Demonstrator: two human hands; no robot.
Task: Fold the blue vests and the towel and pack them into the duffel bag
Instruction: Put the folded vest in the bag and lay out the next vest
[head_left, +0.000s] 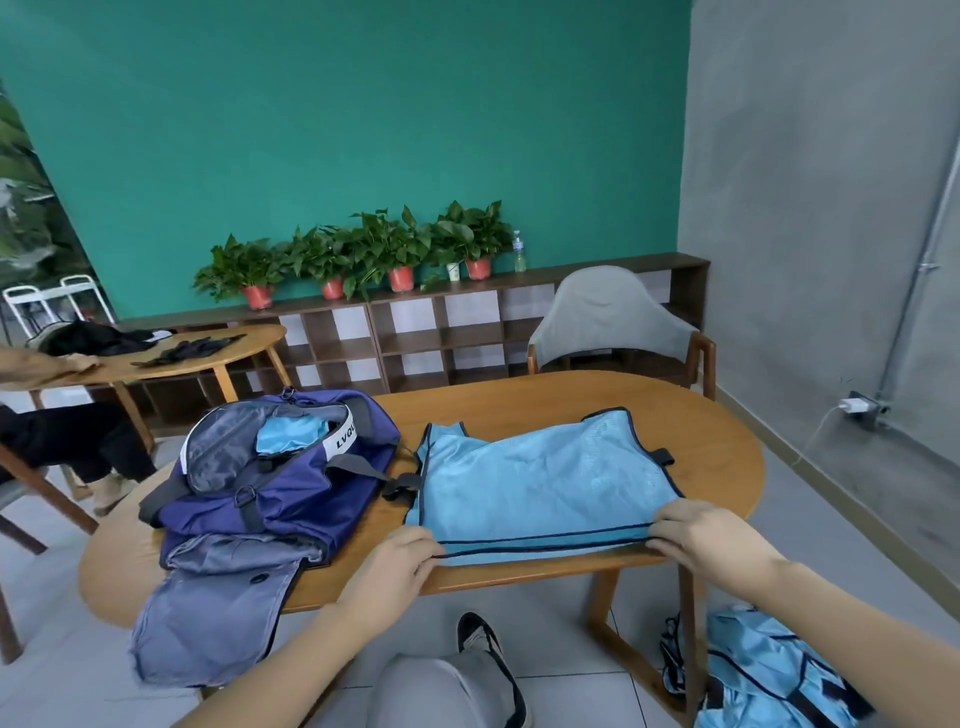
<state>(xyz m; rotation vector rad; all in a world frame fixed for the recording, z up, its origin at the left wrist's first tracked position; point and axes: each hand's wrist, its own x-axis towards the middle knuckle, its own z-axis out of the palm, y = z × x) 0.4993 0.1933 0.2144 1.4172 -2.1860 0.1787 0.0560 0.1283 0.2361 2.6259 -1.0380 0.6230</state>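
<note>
A light blue mesh vest (540, 488) lies flat on the oval wooden bench (717, 457), its dark-piped hem along the near edge. The left hand (400, 564) pinches the hem's corner at 7 o'clock of the vest, and the right hand (701, 535) pinches the corner at 4 o'clock, so the hem runs taut between them. The vest's fabric is thin and slightly creased, with black straps at its sides.

At 9 o'clock of the vest, just beside it, sits the navy duffel (270, 467), soft nylon with grey lining, its top flap open. Blue cloth (291, 434) shows inside, likely a folded vest, though the view is too partial to be sure. A grey flap (208, 618) droops off the bench edge at 7 o'clock of the bag.

More blue vests (769, 675) lie heaped at 5 o'clock, below the bench.
</note>
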